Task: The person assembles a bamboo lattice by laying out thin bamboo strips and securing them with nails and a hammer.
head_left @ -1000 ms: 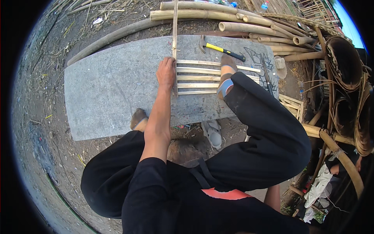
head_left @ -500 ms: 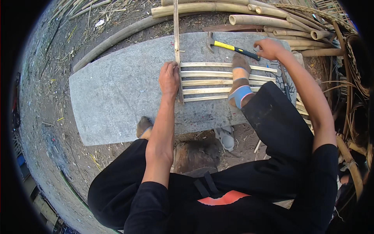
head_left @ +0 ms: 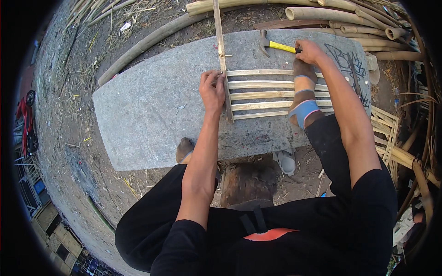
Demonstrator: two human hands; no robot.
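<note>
Already, five slats (head_left: pixel 260 95) meet the strip (head_left: pixel 218 27), none farther along; left hand (head_left: pixel 212 93) curls on it, grip unclear; right hand (head_left: pixel 311 52) grips hammer (head_left: pixel 282 46).

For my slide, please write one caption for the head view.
Left hand on a pale slatted bamboo frame, right hand on a yellow-and-black claw hammer.

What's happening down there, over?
Left hand at stick. Right hand on hammer handle. Foot across slats.
</note>
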